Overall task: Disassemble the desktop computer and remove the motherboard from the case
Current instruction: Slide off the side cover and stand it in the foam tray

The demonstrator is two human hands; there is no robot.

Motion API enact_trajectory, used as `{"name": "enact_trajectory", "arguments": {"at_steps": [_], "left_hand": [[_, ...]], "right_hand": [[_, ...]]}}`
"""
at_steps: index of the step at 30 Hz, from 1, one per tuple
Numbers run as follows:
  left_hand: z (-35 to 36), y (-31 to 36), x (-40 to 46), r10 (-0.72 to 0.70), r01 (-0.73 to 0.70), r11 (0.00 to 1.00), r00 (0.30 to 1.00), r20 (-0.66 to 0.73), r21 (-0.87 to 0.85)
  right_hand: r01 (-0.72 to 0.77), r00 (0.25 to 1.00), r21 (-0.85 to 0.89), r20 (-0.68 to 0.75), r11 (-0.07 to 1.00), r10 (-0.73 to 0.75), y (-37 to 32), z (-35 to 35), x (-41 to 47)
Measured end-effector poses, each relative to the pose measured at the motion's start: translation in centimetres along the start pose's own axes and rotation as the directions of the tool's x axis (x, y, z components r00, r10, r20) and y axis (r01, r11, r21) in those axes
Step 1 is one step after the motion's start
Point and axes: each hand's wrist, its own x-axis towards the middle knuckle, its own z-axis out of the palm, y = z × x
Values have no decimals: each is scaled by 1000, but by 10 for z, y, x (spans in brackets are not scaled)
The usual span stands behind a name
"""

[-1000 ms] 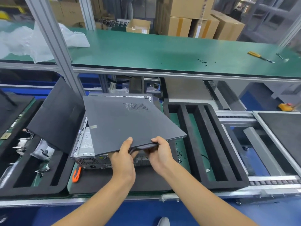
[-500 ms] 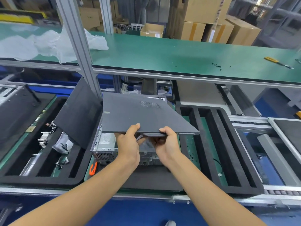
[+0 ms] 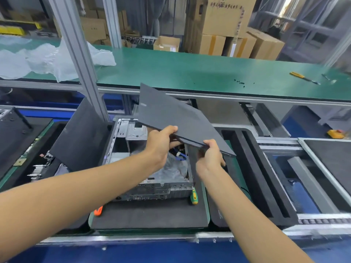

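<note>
Nearest the person, a black foam mat [image 3: 150, 215] carries the opened computer case [image 3: 152, 188], its metal interior and loose cables exposed. An orange-handled tool [image 3: 98, 210] lies at the mat's left front, and a green-and-yellow screwdriver [image 3: 193, 197] rests by the case's right front corner. Above the case, both hands grip the near edge of the dark side panel [image 3: 171, 114]: the left hand [image 3: 161, 143] with thumb on top, the right hand [image 3: 209, 156] pinching the lower corner. The panel tilts, clear of the case. Beyond runs a green workbench [image 3: 190, 73] with a yellow-handled screwdriver [image 3: 302, 77] and cardboard boxes [image 3: 224, 25] behind.
</note>
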Motion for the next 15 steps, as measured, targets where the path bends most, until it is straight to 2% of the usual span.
{"name": "enact_trajectory", "arguments": {"at_steps": [1,3,5,7,9,10,11,13,15], "left_hand": [[9,-6,4,-3,3,1000,1000,10,26],[28,-21,13,-14,14,999,1000,17,44],[48,-37,23,-38,37,998,999,25,42],[70,-54,33,-55,54,997,998,26,55],[93,-75,43,-56,53,994,998,31,95],[104,-86,46,-54,48,991,998,39,122],[113,-98,49,-49,41,988,998,50,152],[131,-122,53,-40,24,982,996,81,189],[153,-144,56,-38,13,980,992,124,199]], "right_hand": [[17,987,-131,-155,991,-38,-12,-4,11],[-8,952,-325,-291,946,-92,-37,-13,37],[34,927,-435,-323,900,-192,-58,-23,57],[157,882,-550,-296,821,-367,-82,-29,73],[270,858,-689,-145,672,-493,-108,-30,88],[345,862,-738,4,580,-507,-123,-28,95],[416,870,-758,171,503,-462,-138,-22,100],[491,869,-794,419,359,-262,-167,-9,108],[485,872,-831,481,272,-88,-189,1,117]]}}
